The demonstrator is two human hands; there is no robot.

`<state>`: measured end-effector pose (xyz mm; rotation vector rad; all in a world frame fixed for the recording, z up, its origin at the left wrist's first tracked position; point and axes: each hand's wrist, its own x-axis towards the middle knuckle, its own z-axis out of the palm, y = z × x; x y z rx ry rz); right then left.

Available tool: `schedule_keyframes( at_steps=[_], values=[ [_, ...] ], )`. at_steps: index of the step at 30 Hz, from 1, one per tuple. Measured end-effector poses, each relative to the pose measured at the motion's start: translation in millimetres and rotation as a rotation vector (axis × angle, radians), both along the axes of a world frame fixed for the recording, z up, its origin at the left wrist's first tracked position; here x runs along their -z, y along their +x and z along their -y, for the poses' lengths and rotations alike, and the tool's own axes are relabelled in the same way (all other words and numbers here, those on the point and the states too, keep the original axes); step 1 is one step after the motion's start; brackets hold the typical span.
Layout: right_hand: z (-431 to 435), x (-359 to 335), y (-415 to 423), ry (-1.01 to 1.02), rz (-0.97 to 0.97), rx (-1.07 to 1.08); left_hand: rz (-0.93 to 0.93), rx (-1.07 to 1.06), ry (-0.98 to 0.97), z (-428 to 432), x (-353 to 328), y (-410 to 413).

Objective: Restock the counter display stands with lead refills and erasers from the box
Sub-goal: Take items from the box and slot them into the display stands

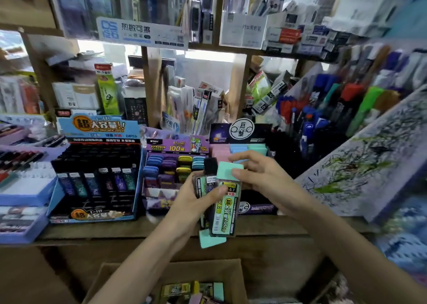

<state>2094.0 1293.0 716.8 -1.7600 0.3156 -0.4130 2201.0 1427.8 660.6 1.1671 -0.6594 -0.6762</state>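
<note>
Wooden counter (265, 232) – carries three display stands side by side.
Cardboard box (111, 278) – open below the counter edge, loose refill packs and pastel blocks inside.
Blue display stand (97, 128), left: a front row of dark lead tubes.
Purple stand (175, 145), middle: blue, violet and yellow pieces in columns.
Black stand (240, 132), right: pastel erasers (240, 147) on edge.
Your left hand (194, 204) grips a bundle of lead refill cases (225, 211) upright over the counter, in front of the purple stand, thumb across the front.
Your right hand (261, 176) pinches the mint-green top of the front case.
</note>
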Motion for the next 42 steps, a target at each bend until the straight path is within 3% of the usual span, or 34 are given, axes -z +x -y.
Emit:
schedule_keyframes(
  at_steps=[6, 9, 11, 16, 21, 33, 42],
  values=[
    [35.3, -27.8, -8.8, -0.106, -0.062, 0.075, -0.132, 0.015, -0.024, 26.2, -1.0, -6.2],
    [70.2, -57.6, -15.6, -0.144, -0.02, 0.186, -0.087, -0.021, -0.036, 27.3, -7.3, 2.2],
    [89.1, -67.7, -14.1, -0.3, -0.027, 0.252, -0.053, -0.054, -0.029, 24.5, -9.5, 8.5],
    [110.6, -45.5, 12.4, -0.901, -0.285, 0.274, -0.038, -0.119, 0.01, 15.0, -8.6, 19.2],
    [121.3, -21.9, 32.7, -1.088, -0.411, 0.205, -0.05, -0.144, 0.032, 7.5, -1.2, 20.7],
    [132.3, -12.0, 36.6, -1.003, -0.445, 0.172, -0.036, -0.111, 0.015, 2.9, 4.7, 23.8],
    [120.7, 4.2, 39.6, -1.412, -0.504, 0.3, -0.045, -0.086, -0.012, 2.1, 4.6, 25.7]
  ],
)
